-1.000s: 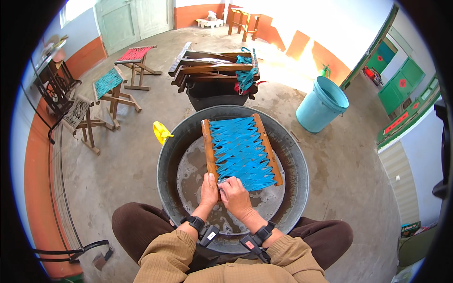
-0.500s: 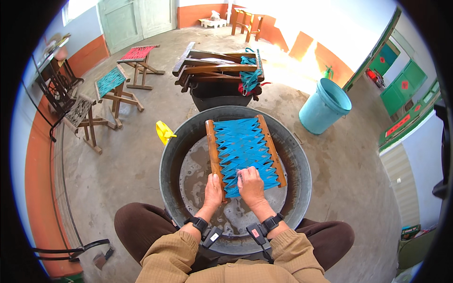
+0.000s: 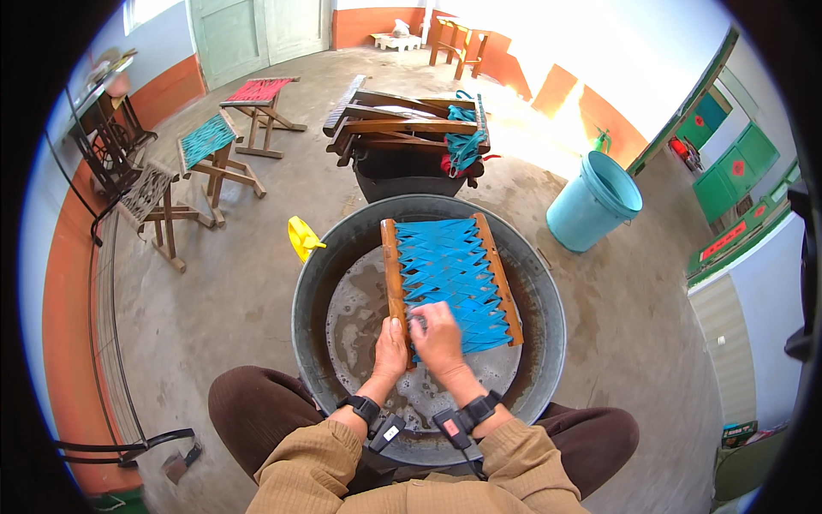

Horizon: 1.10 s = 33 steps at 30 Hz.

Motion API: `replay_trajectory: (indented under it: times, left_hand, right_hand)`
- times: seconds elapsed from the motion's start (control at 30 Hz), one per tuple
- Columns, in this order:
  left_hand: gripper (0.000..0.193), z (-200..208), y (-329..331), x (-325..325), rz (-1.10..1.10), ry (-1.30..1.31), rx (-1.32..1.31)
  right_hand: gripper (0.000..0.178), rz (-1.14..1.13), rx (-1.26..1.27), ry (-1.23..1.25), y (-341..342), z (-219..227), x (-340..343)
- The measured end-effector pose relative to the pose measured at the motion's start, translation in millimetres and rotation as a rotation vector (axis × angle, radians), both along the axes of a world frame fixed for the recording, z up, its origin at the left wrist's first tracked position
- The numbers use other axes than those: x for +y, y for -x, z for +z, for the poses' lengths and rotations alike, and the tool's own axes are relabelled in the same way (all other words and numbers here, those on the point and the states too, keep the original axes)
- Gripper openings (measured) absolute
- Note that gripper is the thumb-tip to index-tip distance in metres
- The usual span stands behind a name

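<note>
A folding stool with a blue woven strap seat (image 3: pixel 449 265) and brown wooden rails lies tilted in a round metal basin (image 3: pixel 541 317). My left hand (image 3: pixel 391 351) is closed round the lower end of its left rail (image 3: pixel 394 270). Over the lower left of the straps, beside that rail, my right hand (image 3: pixel 440 337) pinches a small grey scrubber (image 3: pixel 418 322), mostly covered by the fingers. Shallow soapy water (image 3: pixel 349 330) with foam covers the basin's bottom. Any legs of the stool are hidden under the seat.
Folded wooden stools (image 3: pixel 402 126) lie on a black tub (image 3: pixel 402 176) beyond the basin. A yellow plastic piece (image 3: pixel 301 238) touches the basin's left rim. A light-blue bucket (image 3: pixel 591 206) stands right. Woven stools, red (image 3: pixel 259 90), teal (image 3: pixel 208 146) and grey (image 3: pixel 147 195), stand left.
My right hand has moved left across the straps with the scrubber, to the left rail. The left hand keeps its hold; the view has shifted slightly.
</note>
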<state>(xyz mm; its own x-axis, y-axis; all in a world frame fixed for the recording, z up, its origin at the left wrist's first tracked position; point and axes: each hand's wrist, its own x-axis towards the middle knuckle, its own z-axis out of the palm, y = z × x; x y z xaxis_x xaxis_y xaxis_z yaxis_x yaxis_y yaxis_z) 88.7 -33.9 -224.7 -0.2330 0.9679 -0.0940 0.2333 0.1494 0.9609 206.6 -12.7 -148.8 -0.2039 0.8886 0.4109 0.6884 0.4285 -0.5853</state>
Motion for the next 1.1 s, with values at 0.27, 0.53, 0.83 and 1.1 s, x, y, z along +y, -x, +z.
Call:
replay_trajectory:
  times: [0.27,0.53,0.83,1.1]
  left_hand:
    - [0.039,-6,-1,0,-0.003,-0.018,-0.040]
    - [0.040,9,-1,-1,-0.015,0.093,-0.138]
    - [0.042,34,2,-5,-0.027,0.039,-0.040]
    - [0.041,31,0,-6,-0.038,-0.002,-0.106]
  right_hand:
    - [0.016,-0.184,-0.138,-0.043,5,-2,1]
    - [0.015,-0.165,-0.359,-0.031,3,3,3]
    - [0.013,-0.039,-0.298,-0.002,4,11,4]
    - [0.015,0.003,-0.161,-0.009,3,11,19]
